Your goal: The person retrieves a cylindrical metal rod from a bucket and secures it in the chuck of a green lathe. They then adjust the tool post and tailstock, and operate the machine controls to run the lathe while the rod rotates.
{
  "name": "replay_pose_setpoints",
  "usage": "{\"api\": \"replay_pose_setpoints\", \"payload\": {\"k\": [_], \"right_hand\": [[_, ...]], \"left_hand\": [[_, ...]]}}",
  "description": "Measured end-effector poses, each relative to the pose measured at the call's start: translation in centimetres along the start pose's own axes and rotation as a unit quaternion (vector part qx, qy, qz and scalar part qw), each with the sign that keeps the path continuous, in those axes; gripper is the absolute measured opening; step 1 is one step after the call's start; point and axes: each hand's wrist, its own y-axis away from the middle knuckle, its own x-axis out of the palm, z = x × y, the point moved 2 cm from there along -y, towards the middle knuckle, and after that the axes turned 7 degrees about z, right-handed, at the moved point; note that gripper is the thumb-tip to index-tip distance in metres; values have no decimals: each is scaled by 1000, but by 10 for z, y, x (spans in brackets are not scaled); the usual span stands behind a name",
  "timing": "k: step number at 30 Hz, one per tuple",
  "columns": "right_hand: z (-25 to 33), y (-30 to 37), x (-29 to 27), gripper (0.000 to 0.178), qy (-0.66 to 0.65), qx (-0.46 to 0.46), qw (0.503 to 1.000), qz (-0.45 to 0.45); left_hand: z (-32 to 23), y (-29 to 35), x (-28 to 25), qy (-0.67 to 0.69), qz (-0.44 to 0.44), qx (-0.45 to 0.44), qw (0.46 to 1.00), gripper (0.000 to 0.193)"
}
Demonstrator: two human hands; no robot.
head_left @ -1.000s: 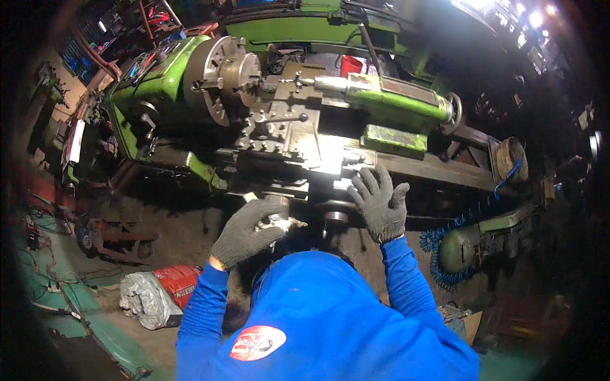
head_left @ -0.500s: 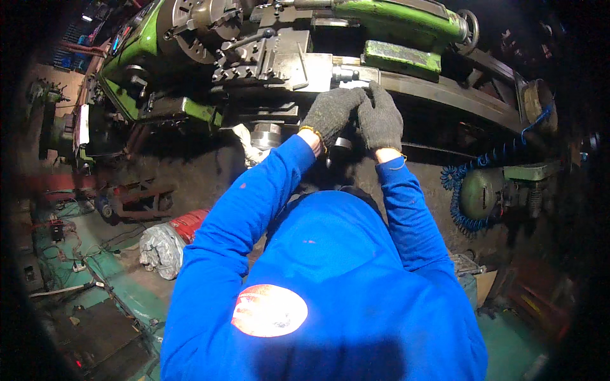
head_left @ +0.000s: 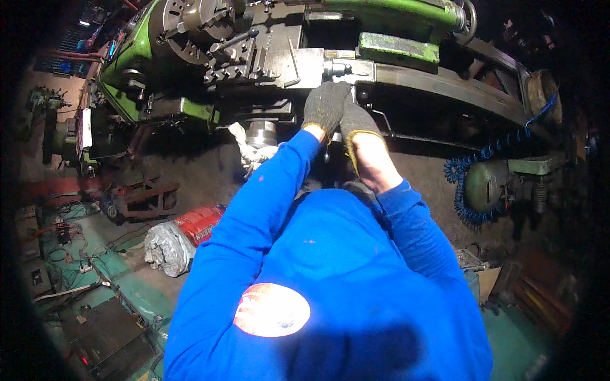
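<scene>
My left hand (head_left: 325, 105), in a dark grey knit glove, is closed at the front edge of a green lathe (head_left: 406, 51). Against it presses my right hand (head_left: 357, 120), gloved alike with a yellow cuff, fingers closed and partly behind the left. Whatever they grip is hidden by the gloves. Just beyond the fingertips sits a shiny metal fitting (head_left: 337, 68) on the lathe's carriage. An L-shaped metal rod (head_left: 293, 63) lies on the flat plate to its left. Farther left stands the tool post (head_left: 232, 57) with its lever.
The lathe chuck (head_left: 206, 19) is at the far left, a handwheel (head_left: 469, 22) at the far right. A bent handle (head_left: 381, 117) juts beside my right hand. A whitish rag (head_left: 251, 149) hangs below the carriage. Blue coiled hose (head_left: 454, 174) hangs at right; a red and silver sack (head_left: 190, 235) lies left.
My right hand has turned and come down and left against the left hand, baring its wrist. The metal fitting beyond the fingers shows more fully.
</scene>
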Motion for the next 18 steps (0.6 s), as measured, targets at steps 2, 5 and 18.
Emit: {"api": "replay_pose_setpoints", "payload": {"k": [2,5,18], "right_hand": [[11,10,0,28,-233,-42,972,-6],[22,-1,-17,38,-296,-64,952,38],[31,-11,13,37,-487,13,867,102]], "left_hand": [[-3,9,-6,35,-23,51,998,34],[6,34,0,229,-33,64,971,36],[-23,40,-20,-85,45,51,994,23]]}}
